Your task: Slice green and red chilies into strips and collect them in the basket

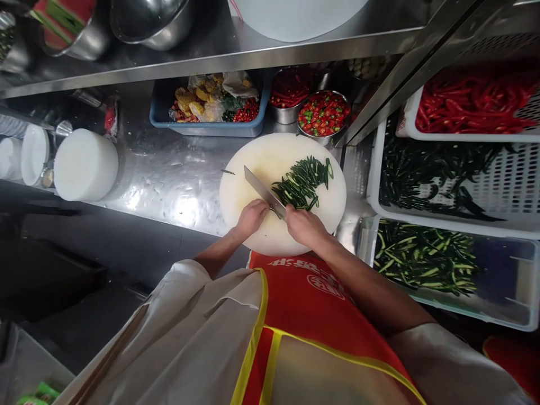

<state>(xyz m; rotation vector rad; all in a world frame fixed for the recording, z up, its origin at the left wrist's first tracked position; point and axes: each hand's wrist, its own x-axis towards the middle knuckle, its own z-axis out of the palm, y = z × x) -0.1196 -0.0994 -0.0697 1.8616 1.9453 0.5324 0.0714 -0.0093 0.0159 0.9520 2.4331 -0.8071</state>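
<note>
At the far left of the frame, a thick white round block [86, 164] stands on the steel counter [169, 174], with smaller white rounds beside it. Above, in the upper left, a steel bowl [90, 42] with red and green pieces in it and a second steel bowl [169, 34] sit on a steel shelf [211, 66] that crosses the top. Right of these and below the shelf, a blue tub [211, 129] holds yellowish pieces, clear plastic wrapping and small red bits.

In the middle of the frame lies a round white chopping board [270, 147], a thin dark sliver [228, 171] near its left edge. The left hand [252, 218] is at the lower left of the board, fingers bent and together beside the blade; whether they pinch anything I cannot tell. The knife [258, 185] slants from upper left down to the right hand [304, 226], whose fingers are clamped around its handle. Just right of the blade, the cut green peppers [304, 181] lie in a loose heap on the right half of the board. Beyond the board's upper right edge stand two steel bowls, one of red chillies [289, 89], one of chopped chillies [324, 114].

At the right of the frame, a white basket [468, 136] of red peppers sits above another basket [518, 180] of dark green ones, and below them a clear tub [521, 318] contains green strips [426, 256]
</note>
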